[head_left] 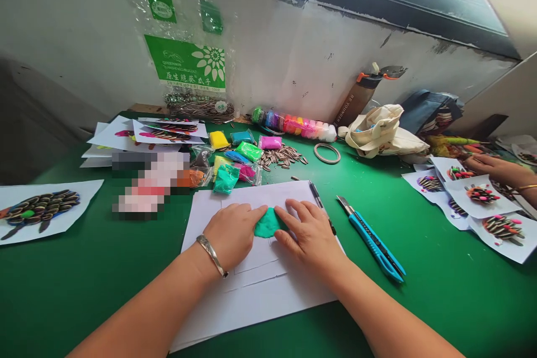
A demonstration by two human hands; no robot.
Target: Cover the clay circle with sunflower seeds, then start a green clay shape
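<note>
A flattened piece of teal-green modelling clay (267, 224) lies on white paper (268, 307) with thin drawn lines. From the left, my left hand (232, 235) holds the clay's edge, its index finger stretched onto the top corner and its other fingers curled or hidden. My right hand (310, 235) rests on the paper with fingers apart, the index fingertip touching the clay and the thumb close to its right edge. A black pen (316, 196) lies beyond that hand, partly covered by it. To its right is a blue utility knife (371, 240) with its blade out.
Bagged coloured clay (226, 178) and loose sunflower seeds (285, 156) lie behind the paper. A tape roll (327, 154) is near a cloth bag (377, 131) and bottle (356, 98). Seed pictures (482, 196) lie at right beside another person's hand (490, 168); more pictures (42, 210) are left.
</note>
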